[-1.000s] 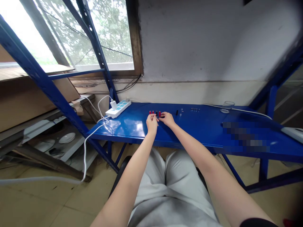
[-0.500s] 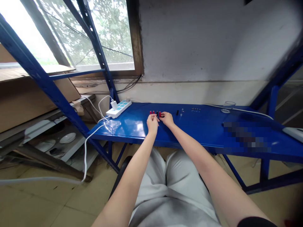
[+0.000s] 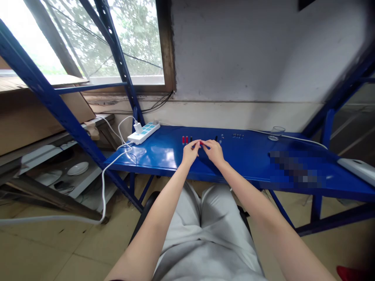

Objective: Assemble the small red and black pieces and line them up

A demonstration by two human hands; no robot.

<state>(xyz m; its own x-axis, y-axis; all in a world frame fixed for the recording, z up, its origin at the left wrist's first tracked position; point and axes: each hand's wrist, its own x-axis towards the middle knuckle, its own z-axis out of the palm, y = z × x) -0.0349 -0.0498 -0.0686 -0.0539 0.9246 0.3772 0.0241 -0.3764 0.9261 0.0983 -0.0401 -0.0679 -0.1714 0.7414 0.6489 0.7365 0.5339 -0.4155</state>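
Close above the blue table (image 3: 249, 156), my two hands meet at a small red cylinder (image 3: 201, 143), whose exact kind is too small to make out. My left hand (image 3: 190, 153) pinches its left end, and the fingers of my right hand (image 3: 214, 151) are closed on the right end. Just left of my hands stand two upright red cylinders (image 3: 185, 139) with pale lower parts, and a black cylinder (image 3: 191, 139) beside them. Behind my right hand is another black cylinder (image 3: 216, 138), with small clear pieces (image 3: 222, 136) near it.
Several tiny metallic pieces (image 3: 238, 136) lie in rows toward the back. A clear glass (image 3: 276, 133) stands further right, near a white cable. At the left end is a white power strip (image 3: 143, 133) with a plug in it. A blurred dark object (image 3: 295, 168) lies at the right.
The red cylinder that stood upright by my right fingers is now lifted and tilted between both hands. My right hand has turned inward. The camera view has shifted slightly.
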